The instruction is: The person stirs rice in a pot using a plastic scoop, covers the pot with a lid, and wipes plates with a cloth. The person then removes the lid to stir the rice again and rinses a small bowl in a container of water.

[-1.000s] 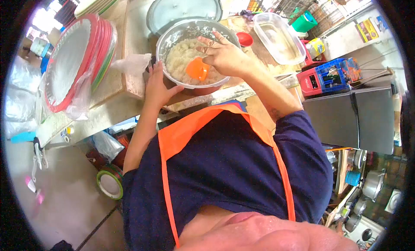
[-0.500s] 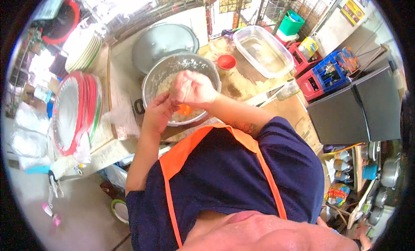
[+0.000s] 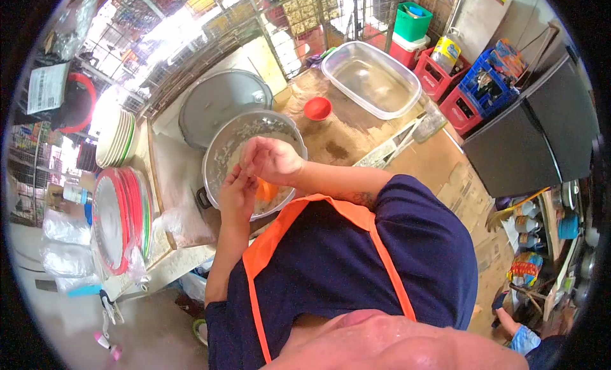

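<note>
A metal pot (image 3: pixel 216 156) with a pale, grainy mass like cooked rice stands on the worktop. An orange scoop (image 3: pixel 266 190) lies in it, partly hidden by my hands. Over the pot my left hand (image 3: pixel 238 195) has its fingers drawn together against the fingers of my right hand (image 3: pixel 273 161). The right hand is cupped, palm partly in view, its fingers curled. Whether anything small is between the fingers is too small to tell. Behind the pot rests its round grey lid (image 3: pixel 223 106).
A red bowl (image 3: pixel 317 108) and a clear plastic tub (image 3: pixel 372 79) are on the worktop (image 3: pixel 305 147). Red-rimmed plates (image 3: pixel 114 220) stand at the left. Crates (image 3: pixel 461 112) and a dark fridge (image 3: pixel 515 150) are at the right. Part of another person (image 3: pixel 507 320) shows at the lower right.
My right hand has left the spread pose over the grainy mass, and my left hand has left the pot's rim. Both have met above the pot. The view has shifted, showing more of the wire grille.
</note>
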A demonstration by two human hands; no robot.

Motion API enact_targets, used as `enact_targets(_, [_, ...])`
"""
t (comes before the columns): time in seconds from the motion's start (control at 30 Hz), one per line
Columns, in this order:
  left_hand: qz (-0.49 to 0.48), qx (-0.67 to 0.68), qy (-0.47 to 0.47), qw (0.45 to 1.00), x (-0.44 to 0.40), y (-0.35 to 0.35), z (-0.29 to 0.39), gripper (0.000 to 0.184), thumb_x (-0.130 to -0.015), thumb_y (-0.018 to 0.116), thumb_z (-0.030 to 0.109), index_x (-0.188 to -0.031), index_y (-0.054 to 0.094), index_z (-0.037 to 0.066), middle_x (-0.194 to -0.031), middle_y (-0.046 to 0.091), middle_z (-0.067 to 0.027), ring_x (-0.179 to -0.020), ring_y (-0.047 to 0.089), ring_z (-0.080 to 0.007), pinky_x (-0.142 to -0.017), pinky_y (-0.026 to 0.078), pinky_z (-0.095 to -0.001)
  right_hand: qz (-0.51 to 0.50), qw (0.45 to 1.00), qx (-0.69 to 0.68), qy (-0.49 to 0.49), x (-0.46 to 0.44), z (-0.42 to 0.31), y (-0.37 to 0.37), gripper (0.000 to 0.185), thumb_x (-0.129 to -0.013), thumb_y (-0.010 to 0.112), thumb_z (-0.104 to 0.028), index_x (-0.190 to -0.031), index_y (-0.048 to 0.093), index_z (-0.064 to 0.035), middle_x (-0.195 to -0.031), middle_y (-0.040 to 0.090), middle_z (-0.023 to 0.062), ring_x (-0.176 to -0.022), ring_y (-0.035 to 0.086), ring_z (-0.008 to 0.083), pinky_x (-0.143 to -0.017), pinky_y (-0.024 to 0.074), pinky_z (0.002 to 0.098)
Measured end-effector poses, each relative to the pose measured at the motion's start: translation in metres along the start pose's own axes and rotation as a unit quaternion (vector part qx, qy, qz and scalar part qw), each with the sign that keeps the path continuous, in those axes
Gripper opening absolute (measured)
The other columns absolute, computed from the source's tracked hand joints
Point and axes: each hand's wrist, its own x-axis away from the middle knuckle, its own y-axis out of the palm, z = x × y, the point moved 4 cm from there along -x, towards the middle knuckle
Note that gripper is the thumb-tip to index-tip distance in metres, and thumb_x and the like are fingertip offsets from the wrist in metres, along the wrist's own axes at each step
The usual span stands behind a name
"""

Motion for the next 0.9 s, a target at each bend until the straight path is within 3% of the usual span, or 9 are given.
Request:
enact_targets(0.2, [0.020,-0.162,0.056,0.985,0.006,-0.019,0.009,0.014,-0.083,0.056,0.010,-0.095,0.058,0.004,-0.081,0.058,-0.0018,-0.070,0.054,-0.0111,-0.061,0.042,-0.0235,0.012,1.000,0.011,-0.022,0.004,-0.017,-0.007,0.037,-0.086,0.044,-0.036,-0.077,0.056,-0.0016,-0.068,0.057,0.0101,-0.066,0.054,0.0240,-0.071,0.0422,0.0367])
enact_targets(0.27, [0.035,-0.599,0.273,0.752,0.018,-0.021,0.030,0.011,-0.080,0.056,0.013,-0.087,0.061,0.006,-0.087,0.058,-0.0045,-0.080,0.055,-0.0183,-0.069,0.042,-0.0311,-0.005,0.999,0.028,-0.033,0.006,-0.027,-0.008,0.036,-0.086,0.045,-0.035,-0.077,0.056,-0.0019,-0.068,0.057,0.0097,-0.066,0.054,0.0237,-0.069,0.0427,0.0367])
enact_targets(0.3, [0.032,-0.598,0.275,0.753,0.022,-0.024,0.032,0.011,-0.080,0.056,0.013,-0.087,0.061,0.006,-0.087,0.058,-0.0045,-0.080,0.055,-0.0183,-0.069,0.042,-0.0311,0.034,0.999,0.030,-0.028,0.011,-0.032,-0.014,0.034,-0.086,0.047,-0.033,-0.077,0.056,-0.0017,-0.068,0.057,0.0095,-0.064,0.054,0.0226,-0.066,0.0432,0.0351])
enact_targets(0.37, [0.054,-0.801,0.406,0.436,0.039,-0.014,0.032,0.010,-0.077,0.057,0.015,-0.082,0.063,0.009,-0.095,0.057,-0.0074,-0.093,0.052,-0.0257,-0.080,0.039,-0.0396,0.072,0.997,0.038,-0.020,0.018,-0.042,-0.026,0.033,-0.085,0.048,-0.032,-0.077,0.056,-0.0015,-0.068,0.057,0.0094,-0.063,0.054,0.0215,-0.064,0.0438,0.0336])
enact_targets(0.43, [0.060,-0.813,0.375,0.442,0.041,-0.039,0.020,0.010,-0.072,0.059,0.016,-0.077,0.063,0.009,-0.101,0.056,-0.0086,-0.101,0.048,-0.0281,-0.085,0.034,-0.0441,0.086,0.989,0.119,-0.036,0.024,-0.052,-0.039,0.031,-0.085,0.050,-0.030,-0.076,0.056,-0.0013,-0.067,0.057,0.0083,-0.060,0.054,0.0187,-0.060,0.0440,0.0296])
enact_targets(0.57, [0.023,-0.743,0.363,0.562,0.047,-0.066,0.014,0.010,-0.067,0.060,0.013,-0.072,0.061,0.005,-0.096,0.058,-0.0118,-0.097,0.050,-0.0308,-0.082,0.038,-0.0413,0.121,0.981,0.152,-0.027,0.030,-0.066,-0.046,0.032,-0.085,0.049,-0.030,-0.074,0.056,-0.0012,-0.066,0.057,0.0076,-0.058,0.054,0.0171,-0.059,0.0439,0.0272])
enact_targets(0.63, [0.120,-0.690,0.315,0.641,0.053,-0.075,0.016,0.007,-0.067,0.061,0.010,-0.070,0.059,0.004,-0.094,0.058,-0.0132,-0.095,0.051,-0.0324,-0.081,0.040,-0.0407,0.133,0.979,0.151,-0.029,0.029,-0.068,-0.046,0.032,-0.085,0.049,-0.030,-0.073,0.057,-0.0016,-0.065,0.057,0.0071,-0.058,0.054,0.0166,-0.059,0.0439,0.0275])
enact_targets(0.77, [0.129,-0.706,0.319,0.619,0.048,-0.072,0.019,0.006,-0.067,0.062,0.009,-0.068,0.058,0.004,-0.093,0.058,-0.0128,-0.095,0.051,-0.0320,-0.081,0.040,-0.0406,0.138,0.982,0.131,-0.008,0.021,-0.061,-0.044,0.032,-0.084,0.049,-0.030,-0.073,0.057,-0.0017,-0.066,0.057,0.0069,-0.058,0.053,0.0159,-0.059,0.0428,0.0261])
enact_targets(0.9, [0.067,-0.783,0.320,0.529,0.057,-0.074,0.020,0.011,-0.068,0.062,0.012,-0.078,0.061,0.006,-0.103,0.056,-0.0108,-0.103,0.048,-0.0295,-0.084,0.038,-0.0408,0.155,0.946,0.285,-0.013,0.017,-0.064,-0.051,0.029,-0.084,0.050,-0.028,-0.073,0.057,-0.0019,-0.067,0.058,0.0062,-0.058,0.052,0.0133,-0.059,0.0393,0.0235])
